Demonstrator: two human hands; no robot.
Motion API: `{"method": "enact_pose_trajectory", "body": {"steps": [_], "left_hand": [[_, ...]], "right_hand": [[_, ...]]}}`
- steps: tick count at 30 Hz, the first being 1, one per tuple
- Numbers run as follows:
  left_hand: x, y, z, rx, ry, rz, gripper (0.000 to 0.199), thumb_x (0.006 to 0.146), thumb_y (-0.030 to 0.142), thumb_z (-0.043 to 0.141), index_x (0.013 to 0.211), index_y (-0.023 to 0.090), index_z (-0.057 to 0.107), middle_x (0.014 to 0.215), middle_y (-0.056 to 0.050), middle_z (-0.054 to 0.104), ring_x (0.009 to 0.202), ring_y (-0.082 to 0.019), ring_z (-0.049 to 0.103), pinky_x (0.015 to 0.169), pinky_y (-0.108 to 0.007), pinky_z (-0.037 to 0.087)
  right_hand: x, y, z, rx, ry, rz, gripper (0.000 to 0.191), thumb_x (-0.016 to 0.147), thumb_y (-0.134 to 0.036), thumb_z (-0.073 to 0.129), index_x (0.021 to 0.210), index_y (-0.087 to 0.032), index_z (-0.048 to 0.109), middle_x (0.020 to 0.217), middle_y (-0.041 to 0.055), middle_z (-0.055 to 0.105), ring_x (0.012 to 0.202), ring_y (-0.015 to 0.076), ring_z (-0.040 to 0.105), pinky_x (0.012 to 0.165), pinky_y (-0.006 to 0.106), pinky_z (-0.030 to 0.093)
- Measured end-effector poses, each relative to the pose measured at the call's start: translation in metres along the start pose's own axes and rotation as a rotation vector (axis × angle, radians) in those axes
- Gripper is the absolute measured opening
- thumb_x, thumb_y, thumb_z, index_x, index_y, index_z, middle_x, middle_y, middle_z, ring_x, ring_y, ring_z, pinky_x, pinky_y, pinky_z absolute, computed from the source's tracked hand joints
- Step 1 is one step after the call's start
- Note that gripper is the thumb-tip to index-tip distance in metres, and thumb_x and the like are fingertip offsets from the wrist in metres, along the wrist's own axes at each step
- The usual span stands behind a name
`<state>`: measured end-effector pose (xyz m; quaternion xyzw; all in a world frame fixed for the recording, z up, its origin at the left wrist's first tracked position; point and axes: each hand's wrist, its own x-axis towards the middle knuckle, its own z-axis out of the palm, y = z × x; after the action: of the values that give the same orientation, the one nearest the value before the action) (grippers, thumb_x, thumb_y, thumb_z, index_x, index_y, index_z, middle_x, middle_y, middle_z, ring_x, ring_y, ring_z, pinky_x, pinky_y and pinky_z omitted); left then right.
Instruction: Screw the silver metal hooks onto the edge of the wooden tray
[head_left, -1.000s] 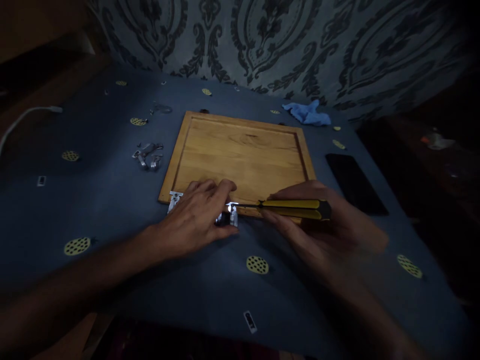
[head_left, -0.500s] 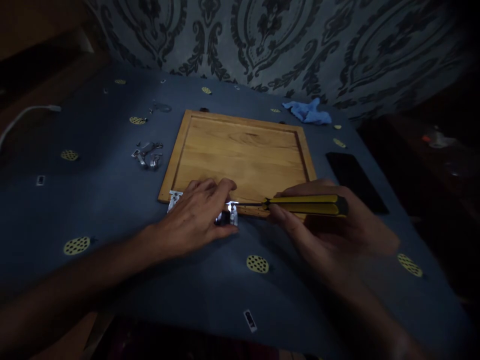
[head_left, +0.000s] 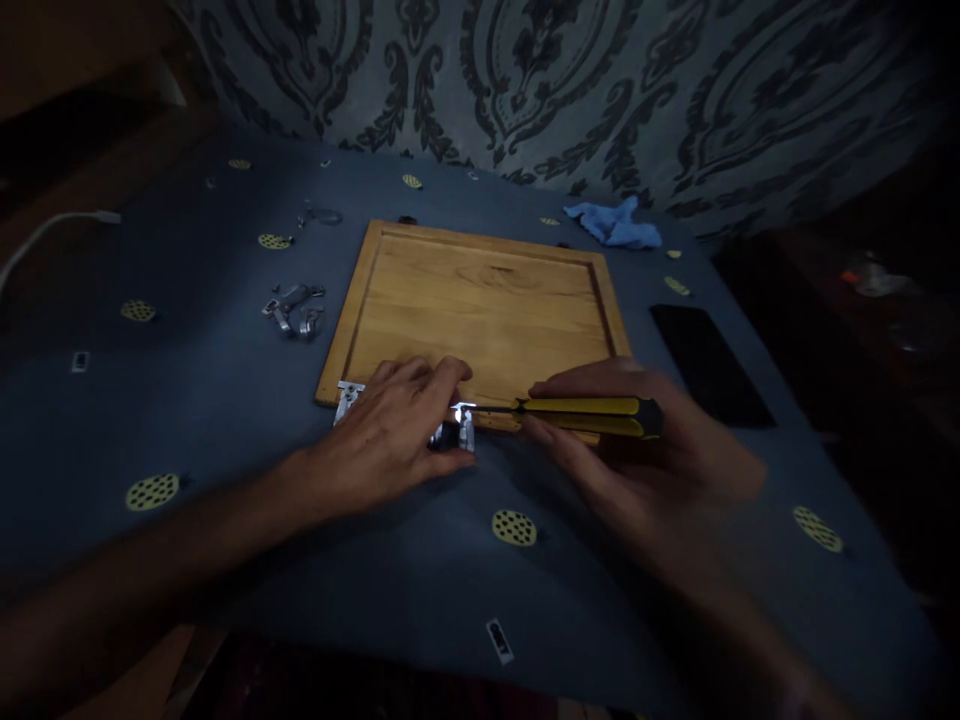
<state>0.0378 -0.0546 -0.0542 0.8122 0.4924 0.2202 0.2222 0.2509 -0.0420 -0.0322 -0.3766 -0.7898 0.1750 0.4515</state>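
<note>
Right hand (head_left: 645, 440): grip clamped on yellow-and-black screwdriver (head_left: 585, 415), fingers and thumb wrapped along handle.
Screwdriver: near level, shaft pointing left, tip at hinge hardware (head_left: 466, 432); glare hides exact contact.
Left hand (head_left: 397, 425): laid over panel's near edge, fingers bent, thumb beside hinge hardware; can't tell if grip is clamped or just pressing.
Hinge hardware: shiny metal, bright highlight on top, at near edge of panel, right of left hand's fingers.
Metal plate (head_left: 347, 400): near-left corner of panel, partly under left hand; can't tell if joined to hinge hardware.
Wooden panel (head_left: 480, 300): flat on counter (head_left: 285, 590), honey-brown, raised border round recessed middle, visible grain and dark knot.
Loose hinge parts (head_left: 296, 310): grey metal, clustered left of panel.
Blue cloth (head_left: 616, 224): crumpled, beyond panel's far-right corner.
Black phone (head_left: 709, 362): flat, right of panel, near right hand.
White cable (head_left: 56, 228): far left.
Change vs half second ago: right hand and screwdriver handle shifted left, nearer hinge hardware; left hand and panel practically unchanged.
</note>
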Motion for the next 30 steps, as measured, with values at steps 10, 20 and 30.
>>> {"method": "enact_pose_trajectory", "body": {"steps": [10,20,30], "left_hand": [[-0.0016,-0.0011,0.0007,0.012,0.009,-0.009,0.057,0.084,0.032,0.081,0.128,0.022,0.047,0.118,-0.007,0.067,0.113,-0.030,0.062,0.096,-0.043,0.049],[-0.0017,-0.0010,0.0004,0.001,-0.004,-0.015,0.052,0.084,0.033,0.079,0.125,0.024,0.048,0.118,-0.007,0.068,0.114,-0.030,0.062,0.096,-0.044,0.048],[-0.0010,-0.0005,-0.0004,0.005,-0.006,-0.008,0.055,0.084,0.032,0.081,0.126,0.022,0.047,0.116,-0.007,0.068,0.112,-0.029,0.062,0.096,-0.043,0.047]], "right_hand": [[-0.0013,-0.0033,-0.0037,0.185,-0.102,0.096,0.036,0.088,-0.015,0.075,0.120,-0.031,0.073,0.112,0.0022,0.076,0.083,0.0178,0.075,0.077,0.033,0.064],[-0.0015,0.0028,0.0001,0.054,-0.014,-0.007,0.020,0.087,-0.020,0.078,0.103,-0.030,0.070,0.092,-0.0004,0.076,0.081,0.0197,0.072,0.065,0.033,0.059],[-0.0014,0.0008,0.0042,0.024,0.026,-0.059,0.020,0.089,-0.020,0.076,0.100,-0.032,0.064,0.088,-0.0013,0.072,0.076,0.0203,0.070,0.063,0.038,0.054]]}}
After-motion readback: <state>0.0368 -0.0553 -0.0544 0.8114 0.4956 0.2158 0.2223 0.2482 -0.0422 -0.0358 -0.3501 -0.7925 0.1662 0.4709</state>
